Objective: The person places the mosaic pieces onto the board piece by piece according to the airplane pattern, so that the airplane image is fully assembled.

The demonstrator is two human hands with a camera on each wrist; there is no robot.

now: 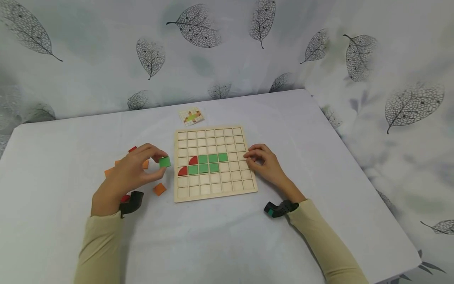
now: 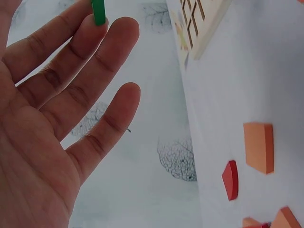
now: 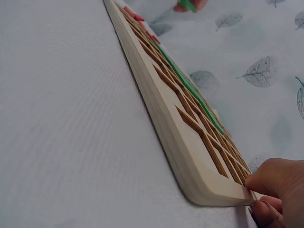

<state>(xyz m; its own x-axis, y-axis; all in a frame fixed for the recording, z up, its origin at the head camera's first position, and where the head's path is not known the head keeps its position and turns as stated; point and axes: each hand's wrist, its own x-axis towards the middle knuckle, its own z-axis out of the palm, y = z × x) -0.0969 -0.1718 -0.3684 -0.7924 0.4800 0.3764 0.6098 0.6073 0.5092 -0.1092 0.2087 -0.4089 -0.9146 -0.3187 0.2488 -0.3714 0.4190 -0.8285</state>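
Note:
In the head view my left hand (image 1: 124, 173) pinches a green square tile (image 1: 164, 162) between thumb and fingertips, just left of the wooden grid board (image 1: 204, 190). Only an edge of that tile (image 2: 98, 12) shows at the top of the left wrist view. On the board, two rows of green tiles (image 1: 213, 158) lie in cells, each with a red quarter-round piece (image 1: 182, 171) at its left end. My right hand (image 1: 267, 163) holds the board's right edge. The thumb (image 3: 270, 175) lies on top, with curled fingers against the side in the right wrist view.
Loose orange and red pieces lie around and partly under my left hand, among them an orange tile (image 1: 159, 189). A small printed pattern card (image 1: 191, 116) lies behind the board. The white-covered table (image 1: 220, 240) meets a leaf-patterned cloth (image 1: 241, 63) at the back.

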